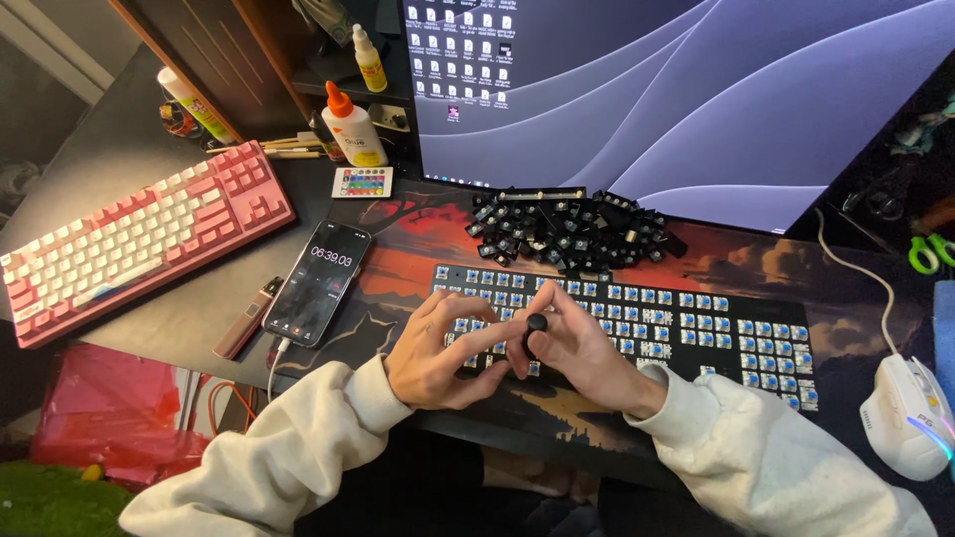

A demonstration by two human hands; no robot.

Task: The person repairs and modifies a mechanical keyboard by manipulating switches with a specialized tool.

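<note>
A black keyboard [736, 333] with its keycaps removed and blue switches exposed lies on a desk mat. My left hand [438, 353] and my right hand [577, 348] meet over its lower left part. Both pinch a small black tool [536, 324] with a round top, held upright above the switches. A pile of loose black keycaps [567, 231] sits just behind the keyboard.
A pink and white keyboard [139, 239] lies at the left. A phone [328, 283] showing a timer rests beside a slim pink device [244, 320]. A glue bottle [350, 124], small remote [362, 182], large monitor [696, 89], white mouse [910, 413] and green scissors [930, 252] surround the mat.
</note>
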